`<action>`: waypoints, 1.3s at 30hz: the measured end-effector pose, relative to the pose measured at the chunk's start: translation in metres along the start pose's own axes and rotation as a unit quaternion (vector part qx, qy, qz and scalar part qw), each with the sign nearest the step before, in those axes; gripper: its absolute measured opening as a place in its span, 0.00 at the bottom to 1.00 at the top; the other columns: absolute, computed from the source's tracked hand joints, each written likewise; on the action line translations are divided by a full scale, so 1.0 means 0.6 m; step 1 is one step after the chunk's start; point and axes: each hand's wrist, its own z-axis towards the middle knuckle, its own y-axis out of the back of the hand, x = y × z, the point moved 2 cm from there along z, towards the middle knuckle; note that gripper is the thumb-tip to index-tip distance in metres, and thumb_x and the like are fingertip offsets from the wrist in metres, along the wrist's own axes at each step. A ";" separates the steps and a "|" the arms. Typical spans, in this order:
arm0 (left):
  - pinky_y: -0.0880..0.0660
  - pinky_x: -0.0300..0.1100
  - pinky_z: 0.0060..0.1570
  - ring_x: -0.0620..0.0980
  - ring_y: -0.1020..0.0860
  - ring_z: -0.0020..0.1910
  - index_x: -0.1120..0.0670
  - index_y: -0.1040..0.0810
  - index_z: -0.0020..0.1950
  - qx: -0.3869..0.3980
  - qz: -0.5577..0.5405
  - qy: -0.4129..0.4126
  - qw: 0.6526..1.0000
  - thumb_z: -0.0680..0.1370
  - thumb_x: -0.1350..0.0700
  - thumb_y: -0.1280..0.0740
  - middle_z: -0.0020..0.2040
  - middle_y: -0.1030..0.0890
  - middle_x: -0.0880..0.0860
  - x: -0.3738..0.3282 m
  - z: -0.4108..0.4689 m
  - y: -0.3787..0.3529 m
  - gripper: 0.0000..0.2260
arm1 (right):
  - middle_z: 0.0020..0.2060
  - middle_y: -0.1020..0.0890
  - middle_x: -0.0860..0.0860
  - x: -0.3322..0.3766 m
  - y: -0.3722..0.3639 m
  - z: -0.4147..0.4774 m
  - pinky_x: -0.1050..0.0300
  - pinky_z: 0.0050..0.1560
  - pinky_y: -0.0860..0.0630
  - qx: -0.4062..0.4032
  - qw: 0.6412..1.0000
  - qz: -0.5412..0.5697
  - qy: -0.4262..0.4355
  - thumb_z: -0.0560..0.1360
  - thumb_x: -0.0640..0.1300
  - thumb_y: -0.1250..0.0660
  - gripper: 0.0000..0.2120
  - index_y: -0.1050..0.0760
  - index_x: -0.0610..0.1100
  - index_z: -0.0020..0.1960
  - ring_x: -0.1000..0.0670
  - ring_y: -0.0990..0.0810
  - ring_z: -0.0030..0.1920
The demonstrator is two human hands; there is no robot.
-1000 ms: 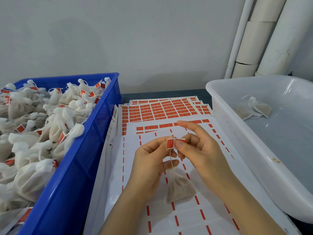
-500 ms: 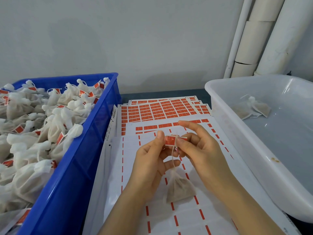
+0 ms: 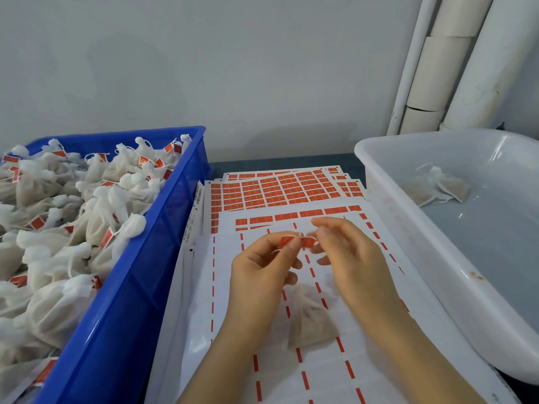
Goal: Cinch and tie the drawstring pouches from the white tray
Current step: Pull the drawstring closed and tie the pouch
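1. The left hand (image 3: 262, 275) pinches one end of a red label (image 3: 297, 242) between thumb and forefinger, and the right hand (image 3: 350, 258) pinches the other end. Each grip is closed on the label alone, with the spare fingers loosely spread.
2. The pouch (image 3: 310, 319) sits beneath the hands, on or just over the label sheets (image 3: 277, 193). It is between the blue crate (image 3: 116, 316) of tagged pouches and the white tray (image 3: 437, 272), where a few more pouches (image 3: 437, 188) wait.
3. The label could fold crooked or cling to a fingertip if the two ends do not meet squarely.
4. The label could also close without the drawstring (too faint to trace here), leaving the tag loose.
5. A hard upward tug might lift the pouch and slacken its neck.
6. A second ago the label showed as a small square at the left thumb. It now spreads wider between both hands, and the pouch has barely shifted.
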 end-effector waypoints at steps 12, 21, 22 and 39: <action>0.26 0.29 0.34 0.42 0.20 0.37 0.43 0.20 0.46 0.000 0.112 -0.058 0.992 0.70 0.51 0.32 0.37 0.18 0.41 0.006 0.000 -0.003 0.06 | 0.40 0.25 0.71 0.003 0.010 0.004 0.81 0.37 0.32 0.041 0.998 -0.048 0.029 0.71 0.51 0.33 0.06 0.28 0.63 0.41 0.65 0.23 0.42; 0.25 0.27 0.36 0.41 0.19 0.37 0.42 0.25 0.51 -0.016 0.140 -0.079 0.987 0.67 0.50 0.30 0.37 0.18 0.40 0.010 0.006 -0.002 0.13 | 0.41 0.27 0.71 0.002 0.013 0.008 0.81 0.35 0.32 0.036 0.998 -0.053 0.012 0.68 0.58 0.36 0.04 0.30 0.63 0.43 0.64 0.24 0.42; 0.26 0.26 0.36 0.41 0.19 0.37 0.42 0.25 0.51 -0.013 0.142 -0.085 0.986 0.68 0.50 0.29 0.37 0.18 0.40 0.011 0.006 -0.003 0.13 | 0.41 0.27 0.71 0.003 0.011 0.008 0.81 0.35 0.32 0.047 0.997 -0.054 0.012 0.67 0.60 0.38 0.07 0.30 0.64 0.45 0.64 0.24 0.42; 0.28 0.22 0.36 0.33 0.20 0.39 0.39 0.26 0.48 -0.030 0.173 -0.084 0.981 0.68 0.49 0.30 0.37 0.19 0.32 0.016 0.004 -0.001 0.11 | 0.35 0.24 0.66 -0.012 0.008 0.011 0.77 0.36 0.34 0.044 0.993 -0.110 -0.015 0.72 0.54 0.35 0.05 0.29 0.59 0.38 0.62 0.23 0.37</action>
